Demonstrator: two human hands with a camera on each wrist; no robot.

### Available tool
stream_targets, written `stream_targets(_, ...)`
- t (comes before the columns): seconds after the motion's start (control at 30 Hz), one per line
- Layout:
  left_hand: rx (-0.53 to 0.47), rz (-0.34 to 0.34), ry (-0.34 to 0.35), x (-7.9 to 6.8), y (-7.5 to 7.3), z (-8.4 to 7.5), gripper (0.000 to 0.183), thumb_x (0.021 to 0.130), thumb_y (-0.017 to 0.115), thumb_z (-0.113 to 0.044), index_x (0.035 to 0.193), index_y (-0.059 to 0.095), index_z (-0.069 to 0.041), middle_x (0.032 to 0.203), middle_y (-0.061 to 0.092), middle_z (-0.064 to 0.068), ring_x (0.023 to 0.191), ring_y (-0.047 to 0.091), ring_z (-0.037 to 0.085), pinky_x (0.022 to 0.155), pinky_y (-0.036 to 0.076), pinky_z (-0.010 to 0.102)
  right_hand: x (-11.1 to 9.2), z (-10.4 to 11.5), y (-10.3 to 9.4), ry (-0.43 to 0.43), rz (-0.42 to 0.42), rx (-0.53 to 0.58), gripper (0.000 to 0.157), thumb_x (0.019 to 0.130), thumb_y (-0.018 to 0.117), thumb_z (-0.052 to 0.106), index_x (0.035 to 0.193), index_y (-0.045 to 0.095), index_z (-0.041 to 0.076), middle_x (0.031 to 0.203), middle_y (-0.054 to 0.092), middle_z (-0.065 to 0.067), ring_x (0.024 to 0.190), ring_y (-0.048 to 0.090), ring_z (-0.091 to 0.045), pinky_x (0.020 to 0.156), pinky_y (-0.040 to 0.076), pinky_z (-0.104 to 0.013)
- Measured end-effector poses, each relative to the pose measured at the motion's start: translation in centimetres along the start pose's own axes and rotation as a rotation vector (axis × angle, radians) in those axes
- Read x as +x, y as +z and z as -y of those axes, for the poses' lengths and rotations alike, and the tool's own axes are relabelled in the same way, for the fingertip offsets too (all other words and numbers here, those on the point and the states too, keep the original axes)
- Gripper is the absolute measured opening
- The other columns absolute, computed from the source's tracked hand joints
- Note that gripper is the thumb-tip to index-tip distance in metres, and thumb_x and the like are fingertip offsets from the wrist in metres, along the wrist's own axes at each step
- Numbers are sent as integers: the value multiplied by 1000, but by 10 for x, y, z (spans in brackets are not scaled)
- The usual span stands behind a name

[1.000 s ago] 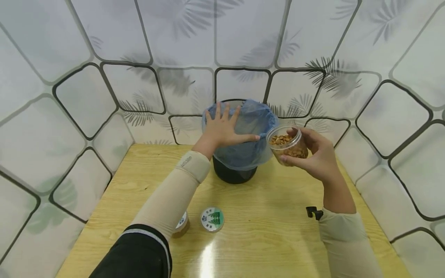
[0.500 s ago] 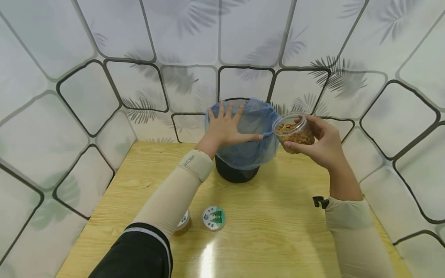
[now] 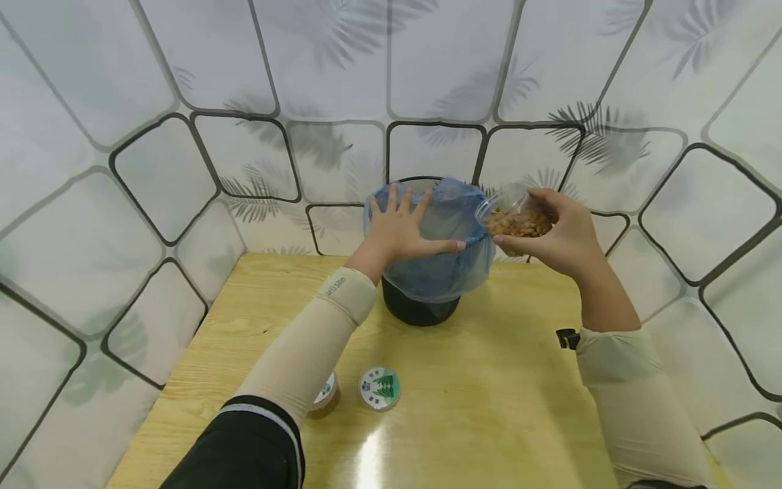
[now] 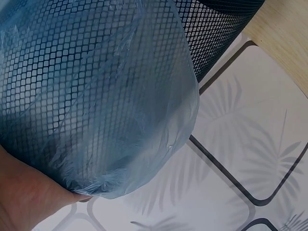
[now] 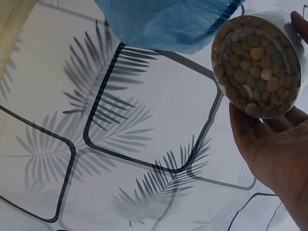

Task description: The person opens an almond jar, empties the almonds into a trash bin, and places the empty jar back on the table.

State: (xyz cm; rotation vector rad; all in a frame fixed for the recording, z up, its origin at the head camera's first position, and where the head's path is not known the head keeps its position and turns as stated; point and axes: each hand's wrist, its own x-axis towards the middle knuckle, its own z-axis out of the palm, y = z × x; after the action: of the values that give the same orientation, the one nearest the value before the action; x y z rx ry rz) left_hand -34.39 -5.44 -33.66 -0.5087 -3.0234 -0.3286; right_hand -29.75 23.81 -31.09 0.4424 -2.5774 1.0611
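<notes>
A black mesh bin (image 3: pixel 421 310) lined with a blue plastic bag (image 3: pixel 436 268) stands against the back wall. My left hand (image 3: pixel 397 231) rests over its near-left rim, fingers spread straight on the bag. In the left wrist view the thumb (image 4: pixel 36 197) lies along the bag's edge. My right hand (image 3: pixel 565 231) grips a clear plastic jar (image 3: pixel 516 214) at the bin's right rim, tilted with its mouth toward the bag. Brown nuts, almond-like, are in the jar; the right wrist view shows them through its base (image 5: pixel 257 67).
On the wooden table (image 3: pixel 476 407) lies a round lid (image 3: pixel 379 388) with a green and white label. Beside it, a similar round container (image 3: pixel 326 394) is partly hidden under my left forearm. Patterned walls (image 3: pixel 330 88) stand close behind and at both sides.
My right hand has raised the jar and tipped it further toward the bin, so its open mouth now faces left. My left hand stays spread on the bag.
</notes>
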Motion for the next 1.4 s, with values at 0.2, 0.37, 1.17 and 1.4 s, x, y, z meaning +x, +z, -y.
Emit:
stream_targets(0.2,-19,6,11,-2,8,-4,122,81,46,-98,173,4,-30,180,7,17,165,-7,45,125,-2,80,1,-2,0,12,37,-26,102,78,96,42,162,46,12,144,61,-19,117,64,-34,85,53,-20)
stream_targets(0.37,-7,14,-4,-1,7,-1,122,81,44,-100,173,-1,-33,180,5,16,165,-9,44,125,-4,79,10,5,3,-18,54,-39,102,78,97,41,161,47,9,150,58,-22,126,61,-40,99,54,-60)
stream_targets(1.17,16,6,-6,-1,1,1,123,81,45,-99,173,4,-30,180,6,16,165,-12,45,125,-3,80,24,14,10,-198,22,-237,94,76,98,23,155,51,1,140,62,-30,124,58,-48,99,50,-67)
stream_targets(1.4,3,8,-5,-1,0,2,122,81,44,-99,173,2,-31,180,6,16,165,-13,44,125,-4,79,25,16,12,-213,4,-264,94,75,98,21,155,52,4,142,60,-29,127,56,-50,103,47,-68)
